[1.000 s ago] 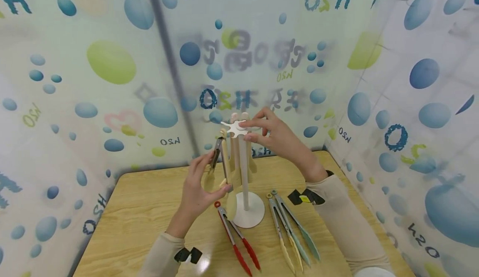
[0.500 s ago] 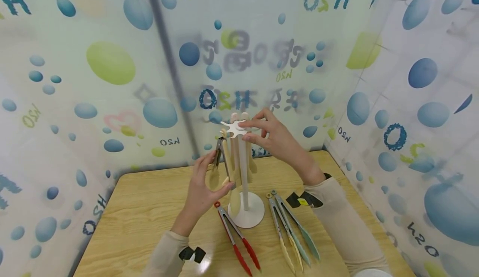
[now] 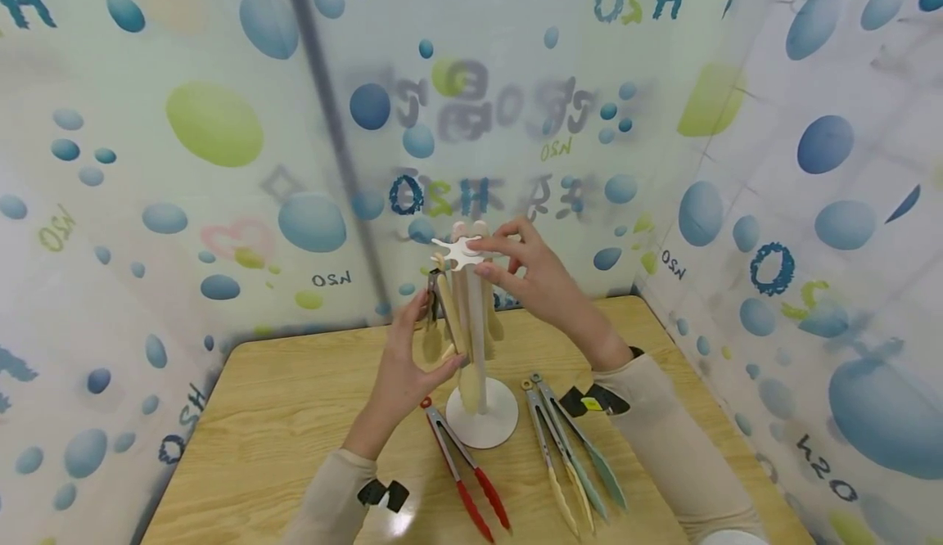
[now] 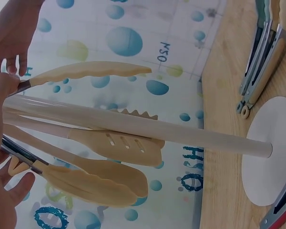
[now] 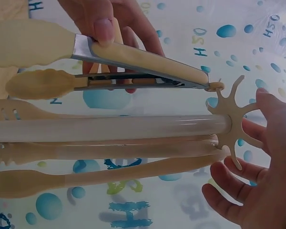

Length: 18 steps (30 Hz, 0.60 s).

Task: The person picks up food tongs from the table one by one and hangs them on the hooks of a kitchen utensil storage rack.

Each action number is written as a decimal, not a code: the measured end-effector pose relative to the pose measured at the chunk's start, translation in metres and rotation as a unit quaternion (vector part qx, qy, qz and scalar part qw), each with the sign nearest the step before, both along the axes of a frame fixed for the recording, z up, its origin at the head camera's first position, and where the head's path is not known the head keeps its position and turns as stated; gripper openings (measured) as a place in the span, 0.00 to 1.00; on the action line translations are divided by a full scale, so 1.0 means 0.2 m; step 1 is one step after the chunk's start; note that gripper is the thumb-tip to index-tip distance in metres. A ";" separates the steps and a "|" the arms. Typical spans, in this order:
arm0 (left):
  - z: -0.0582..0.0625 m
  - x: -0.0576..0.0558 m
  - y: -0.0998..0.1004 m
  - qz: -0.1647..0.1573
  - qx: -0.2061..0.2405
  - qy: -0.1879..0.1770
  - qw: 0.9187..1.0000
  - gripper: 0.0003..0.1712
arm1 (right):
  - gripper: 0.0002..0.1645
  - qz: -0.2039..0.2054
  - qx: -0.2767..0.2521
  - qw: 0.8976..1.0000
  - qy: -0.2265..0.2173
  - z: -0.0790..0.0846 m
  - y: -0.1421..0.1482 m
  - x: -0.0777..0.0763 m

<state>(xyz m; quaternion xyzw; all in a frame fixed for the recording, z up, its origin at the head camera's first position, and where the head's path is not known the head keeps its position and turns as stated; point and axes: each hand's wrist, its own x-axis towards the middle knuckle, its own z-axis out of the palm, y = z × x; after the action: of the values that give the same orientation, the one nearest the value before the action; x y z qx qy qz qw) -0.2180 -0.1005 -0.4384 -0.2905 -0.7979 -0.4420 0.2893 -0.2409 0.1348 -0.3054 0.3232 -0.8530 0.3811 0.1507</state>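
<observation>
A pair of cream-tipped tongs (image 5: 148, 61) hangs by its ring from a hook on the white utensil stand (image 3: 476, 332), arms somewhat spread. My left hand (image 3: 401, 373) holds these tongs, thumb on one arm and fingers at the other. At the top, my right hand (image 3: 541, 275) pinches the stand's star-shaped hook piece (image 5: 233, 114) between thumb and fingers. Behind the pole hang other beige utensils, among them a slotted turner (image 4: 124, 143) and a spoon (image 4: 109, 174). In the right wrist view the left fingers are partly hidden behind the tongs.
Red-tipped tongs (image 3: 466, 471) lie on the wooden table (image 3: 295, 414) in front of the stand's round base (image 3: 497, 426). To the right lie yellow-tipped tongs (image 3: 554, 455) and green-tipped tongs (image 3: 582, 443), side by side. A printed curtain (image 3: 221, 299) surrounds the table.
My left hand has shifted a little to the right, bringing the hanging tongs closer to the pole. The tongs' arms look slightly nearer each other. My right hand stays at the hook piece.
</observation>
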 end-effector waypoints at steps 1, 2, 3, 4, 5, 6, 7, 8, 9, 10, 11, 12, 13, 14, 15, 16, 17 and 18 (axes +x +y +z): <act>0.00 0.00 0.00 0.001 -0.001 0.002 1.000 0.63 | 0.23 -0.001 -0.002 1.000 0.003 -0.01 0.00 0.00; 0.00 0.00 0.00 0.002 -0.001 0.003 1.000 0.63 | 0.24 0.000 -0.003 1.000 0.008 -0.02 0.00 0.00; 0.00 0.00 0.00 0.002 -0.001 0.004 1.000 0.64 | 0.24 0.000 -0.006 1.000 0.012 -0.03 0.00 0.00; -0.01 0.00 0.01 0.002 -0.001 0.005 1.000 0.64 | 0.24 0.000 -0.008 1.000 0.015 -0.03 -0.01 0.00; -0.01 0.00 0.01 0.001 0.000 0.005 1.000 0.64 | 0.24 0.002 -0.011 1.000 0.020 -0.04 -0.01 0.00; -0.01 -0.01 0.01 0.000 0.001 0.006 1.000 0.64 | 0.25 0.005 -0.014 1.000 0.024 -0.05 -0.01 0.00; -0.01 -0.01 0.01 -0.003 0.003 0.007 1.000 0.64 | 0.25 0.006 -0.016 0.999 0.028 -0.05 -0.01 0.00; -0.01 -0.01 0.01 -0.004 0.003 0.009 1.000 0.64 | 0.26 0.007 -0.019 0.999 0.034 -0.06 0.00 0.00; -0.01 -0.01 0.01 -0.006 0.004 0.009 1.000 0.65 | 0.28 0.009 -0.022 0.999 0.039 -0.06 0.00 -0.01; 0.00 -0.01 0.01 -0.006 0.004 0.009 1.000 0.65 | 0.29 0.009 -0.024 0.999 0.045 -0.06 0.00 -0.01; 0.00 -0.01 0.01 -0.006 0.004 0.008 1.000 0.65 | 0.30 0.007 -0.024 0.998 0.051 -0.06 0.01 -0.01; 0.00 -0.01 0.01 -0.006 0.004 0.006 1.000 0.65 | 0.31 0.006 -0.026 0.998 0.054 -0.06 0.01 -0.01; 0.00 -0.01 0.01 -0.007 0.004 0.003 1.000 0.66 | 0.31 0.006 -0.026 0.998 0.057 -0.05 0.02 -0.02; 0.00 -0.01 0.01 -0.005 0.003 0.000 1.000 0.66 | 0.32 0.006 -0.028 0.998 0.058 -0.05 0.03 -0.02; 0.00 -0.01 0.01 -0.004 0.003 -0.006 1.000 0.66 | 0.31 0.008 -0.029 0.998 0.056 -0.04 0.04 -0.03; 0.00 -0.01 0.01 -0.002 0.003 -0.010 1.000 0.66 | 0.30 0.009 -0.028 0.998 0.055 -0.04 0.05 -0.03; 0.00 -0.01 0.01 -0.001 0.003 -0.014 1.000 0.65 | 0.28 0.014 -0.027 0.998 0.051 -0.03 0.07 -0.04; 0.00 -0.01 0.01 0.000 0.002 -0.017 1.000 0.65 | 0.27 0.020 -0.026 0.998 0.047 -0.02 0.08 -0.04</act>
<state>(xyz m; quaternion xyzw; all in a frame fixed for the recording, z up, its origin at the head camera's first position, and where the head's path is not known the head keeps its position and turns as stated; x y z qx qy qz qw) -0.2205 -0.0984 -0.4378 -0.2826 -0.8016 -0.4488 0.2759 -0.2492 0.1517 -0.3090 0.3533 -0.8284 0.3905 0.1911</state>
